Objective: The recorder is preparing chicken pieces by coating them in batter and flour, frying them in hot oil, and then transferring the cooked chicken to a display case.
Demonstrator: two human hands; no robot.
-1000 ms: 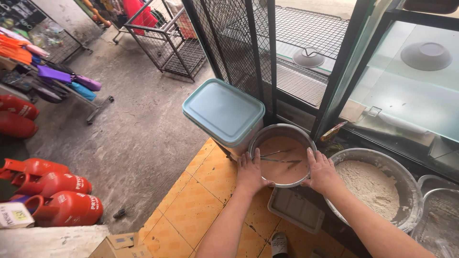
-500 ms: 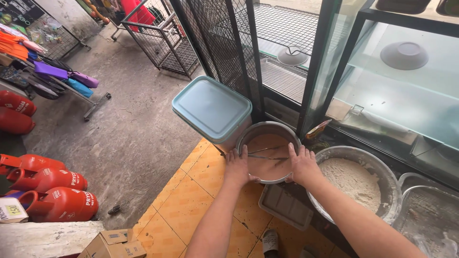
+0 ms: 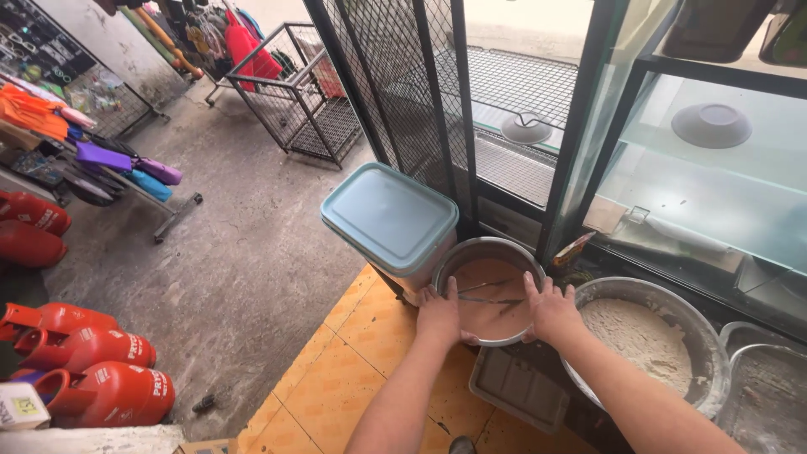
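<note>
Left hand [image 3: 439,315] grips the near-left rim of the round metal bowl [image 3: 487,290], fingers over the edge. Right hand [image 3: 551,307] grips the near-right rim the same way. The bowl holds brownish liquid with thin metal utensils [image 3: 492,294] lying across it. It sits low at the foot of the glass display case [image 3: 714,185]; whether it rests on something or is carried by the hands alone cannot be told.

Risks, as judged:
- The grip is on the near rim only. A tilt toward the far side could slop the liquid out.
- The loose utensils could slide and shift the load.
- A spill would wet the yellow floor tiles [image 3: 353,370] beneath and leave them slippery.

Surroundings, left to right:
- Red gas cylinders [image 3: 84,370] lie at the lower left corner of the concrete floor [image 3: 227,252], well apart from the bowl.
- A blue-lidded plastic bin [image 3: 391,220] stands just beside the bowl's left edge and limits movement that way.
- A wire mesh panel [image 3: 403,84] and the case frame close off the far side.
- A grey tray [image 3: 521,388] lies below the bowl.
- A large metal basin of flour [image 3: 643,340] crowds the right, under the right forearm.
</note>
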